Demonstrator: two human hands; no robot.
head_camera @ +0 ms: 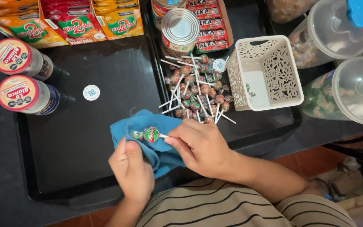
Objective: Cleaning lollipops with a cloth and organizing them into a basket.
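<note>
Orange, red sachet packs [66,21] top-left

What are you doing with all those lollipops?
A person is wiping a wrapped lollipop with a blue cloth. The left hand holds the cloth under the candy, and the right hand pinches the lollipop's stick. Just behind the hands, a pile of lollipops lies on a black tray, next to a white lattice basket that looks nearly empty. A tin can stands behind the pile.
</note>
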